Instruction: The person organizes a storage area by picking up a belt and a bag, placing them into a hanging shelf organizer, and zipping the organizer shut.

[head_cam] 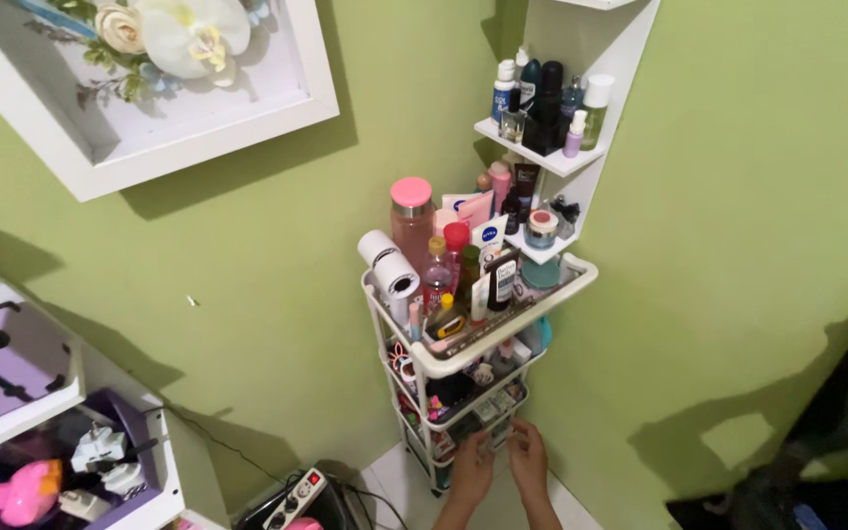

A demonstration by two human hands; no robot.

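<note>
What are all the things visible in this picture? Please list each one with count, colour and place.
trolley: one, white, tiered, in the corner of the green walls
tall bottle: one, pink cap, top tier of the trolley, left side
hair dryer: one, white, top tier, left edge
corner shelf: one, white, on the wall above the trolley
bottles on the shelf: several, blue, black and white, upper level
picture frame: one, white, with white flowers, upper left wall
power strip: one, white with a red switch, floor by the wall
side shelf unit: one, white, lower left
pink toy: one, inside the side shelf unit
left hand: at the trolley's low tier
right hand: beside it, same tier; what either grip holds is too small to tell
</note>
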